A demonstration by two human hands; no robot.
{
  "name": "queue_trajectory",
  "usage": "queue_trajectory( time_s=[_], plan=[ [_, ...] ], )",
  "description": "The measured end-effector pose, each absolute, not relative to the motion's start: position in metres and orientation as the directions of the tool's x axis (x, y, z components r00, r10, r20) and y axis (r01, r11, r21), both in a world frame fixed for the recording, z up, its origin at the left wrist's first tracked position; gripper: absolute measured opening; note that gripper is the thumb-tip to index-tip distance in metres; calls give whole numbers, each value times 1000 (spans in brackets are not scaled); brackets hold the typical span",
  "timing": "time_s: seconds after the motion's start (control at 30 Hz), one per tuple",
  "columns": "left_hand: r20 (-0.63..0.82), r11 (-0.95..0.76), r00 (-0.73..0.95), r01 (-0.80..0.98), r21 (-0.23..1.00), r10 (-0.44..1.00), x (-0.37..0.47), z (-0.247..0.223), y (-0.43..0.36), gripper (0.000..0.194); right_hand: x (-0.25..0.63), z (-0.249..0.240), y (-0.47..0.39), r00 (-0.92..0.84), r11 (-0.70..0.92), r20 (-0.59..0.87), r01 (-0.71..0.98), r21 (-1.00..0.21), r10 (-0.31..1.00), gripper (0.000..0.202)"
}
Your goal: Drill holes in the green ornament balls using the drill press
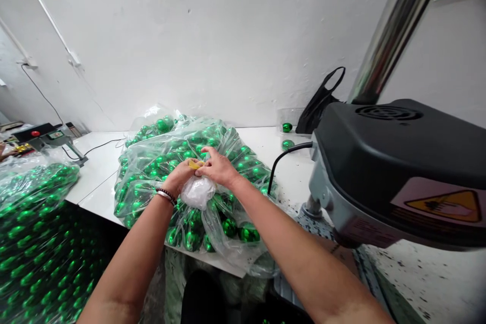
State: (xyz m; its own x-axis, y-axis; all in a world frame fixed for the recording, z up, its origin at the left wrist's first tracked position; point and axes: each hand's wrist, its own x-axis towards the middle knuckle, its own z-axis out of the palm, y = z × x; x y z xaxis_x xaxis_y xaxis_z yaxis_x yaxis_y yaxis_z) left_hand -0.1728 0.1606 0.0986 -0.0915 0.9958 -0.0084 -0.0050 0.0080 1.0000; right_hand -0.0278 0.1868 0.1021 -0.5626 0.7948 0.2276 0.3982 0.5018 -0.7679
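A large clear plastic bag [148, 154] full of shiny green baubles [192, 238] lies on the white table. My left hand [181, 174] is closed, its fingertips pinching a small flat yellow strip [196, 165] over the middle of the bag. From the right, my right hand [218, 168] meets it, thumb and fingers closed on the same strip with the index finger raised. Whether the strip is tape or a band I cannot tell. Just below both hands bulges a bunched knot of whitish plastic [198, 192]. Some loose bag film hangs toward the table's front edge.
A black and grey machine [402, 162] with a hand-warning label stands close on the right. More bagged green baubles [41, 243] fill the lower left. A small device with a red button [47, 136] sits at far left. A black bag [321, 104] leans against the wall.
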Motion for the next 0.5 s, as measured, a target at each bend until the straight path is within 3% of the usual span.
queue_trajectory(
  time_s=[0.1, 0.23, 0.37, 0.5],
  plan=[
    [-69, 68, -114, -13, 998, 991, -170, 103, 153, 39, -25, 98, 190, -548, 443, 174, 407, -799, 818, 44],
    [-61, 64, -26, 116, 991, 998, -172, 111, 144, 30, -24, 94, 189, -498, 401, 179, 385, -831, 849, 44],
    [-50, 29, 121, 167, 985, 991, -178, 112, 137, 31, -26, 92, 185, -458, 389, 216, 327, -861, 862, 44],
    [12, -44, 135, 232, 972, 991, -178, 108, 138, 36, -28, 90, 183, -469, 397, 250, 244, -885, 847, 43]
  ],
)
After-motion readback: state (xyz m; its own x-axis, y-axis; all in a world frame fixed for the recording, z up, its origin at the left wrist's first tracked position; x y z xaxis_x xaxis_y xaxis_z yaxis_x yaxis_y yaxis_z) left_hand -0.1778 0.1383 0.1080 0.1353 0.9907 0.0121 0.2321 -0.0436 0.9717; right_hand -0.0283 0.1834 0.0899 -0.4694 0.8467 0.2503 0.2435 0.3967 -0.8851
